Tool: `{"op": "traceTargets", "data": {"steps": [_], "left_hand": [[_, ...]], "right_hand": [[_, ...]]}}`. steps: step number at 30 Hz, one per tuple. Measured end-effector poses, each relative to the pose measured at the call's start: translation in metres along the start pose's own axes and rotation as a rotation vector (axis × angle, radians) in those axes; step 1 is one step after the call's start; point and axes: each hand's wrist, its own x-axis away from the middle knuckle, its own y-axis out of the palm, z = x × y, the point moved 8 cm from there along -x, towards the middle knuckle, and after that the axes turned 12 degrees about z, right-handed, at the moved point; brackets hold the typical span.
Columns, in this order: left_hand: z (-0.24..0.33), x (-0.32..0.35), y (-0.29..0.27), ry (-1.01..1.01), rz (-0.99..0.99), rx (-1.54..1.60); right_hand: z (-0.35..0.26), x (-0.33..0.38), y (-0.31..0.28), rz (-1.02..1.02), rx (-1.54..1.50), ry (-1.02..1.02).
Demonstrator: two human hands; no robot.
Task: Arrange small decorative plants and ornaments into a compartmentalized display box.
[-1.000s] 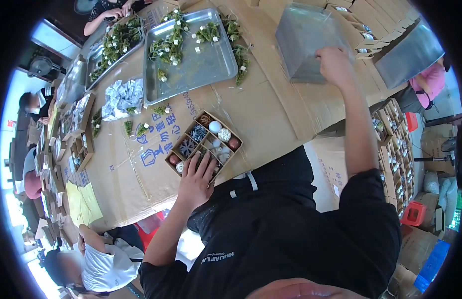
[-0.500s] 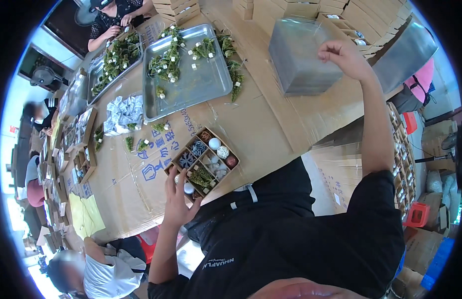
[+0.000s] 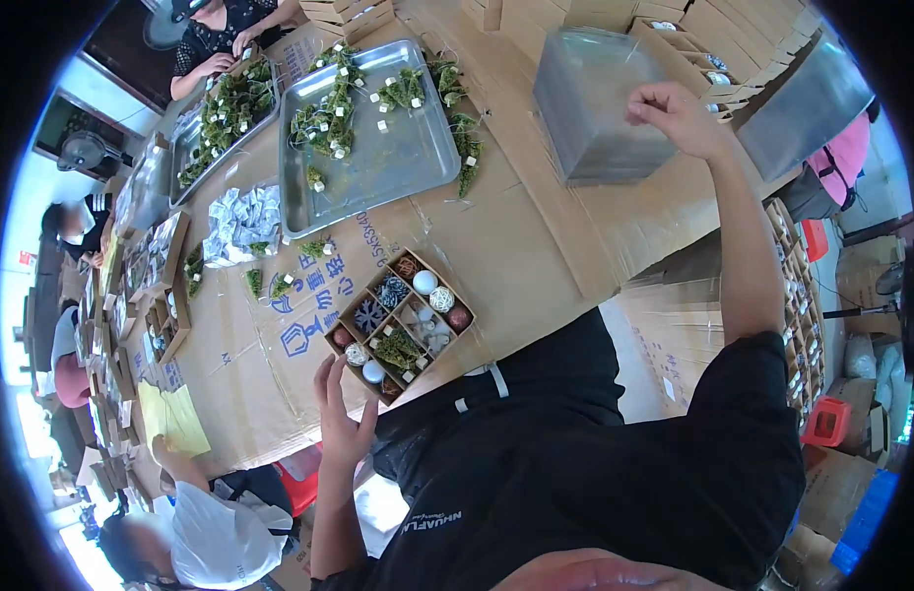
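Note:
A divided cardboard box sits at the table's near edge. Its compartments hold a dark snowflake ornament, a green moss bundle, pine cones, pale pieces and several coloured balls. Beside the box's lower left corner is my left hand, fingers spread and holding nothing. Farther right, my right hand is at the right side of a tall stack of clear plastic sheets or lids. Its thumb and forefinger are pinched together over the stack; whether a sheet is between them I cannot make out.
A metal tray with moss bundles lies ahead, a second moss-filled tray to its left. Crumpled paper and yellow paper lie on the cardboard-covered table. Cardboard boxes stand far right. Co-workers sit around the table's left side.
My left hand has drawn back from the box toward me, uncovering the balls in its left corner. My right hand stays nearly in place at the stack. A co-worker's hand has reached onto the yellow paper.

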Motion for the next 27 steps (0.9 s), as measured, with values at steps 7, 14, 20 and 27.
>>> {"op": "traceTargets", "data": {"steps": [7,14,20,27], "left_hand": [[0.01,-0.006,-0.004,0.024,0.02,0.004],[0.034,-0.033,-0.034,0.088,0.222,0.172],[0.089,-0.03,-0.022,-0.269,0.091,0.934],[-0.005,0.016,0.04,-0.977,0.077,1.515]], "right_hand": [[-0.032,0.012,-0.051,0.53,0.022,-0.16],[-0.175,0.072,-0.036,0.35,-0.964,-0.57],[-0.122,0.083,0.208,0.028,-1.153,0.464],[-0.034,0.096,0.356,-0.053,-1.001,0.852]]}}
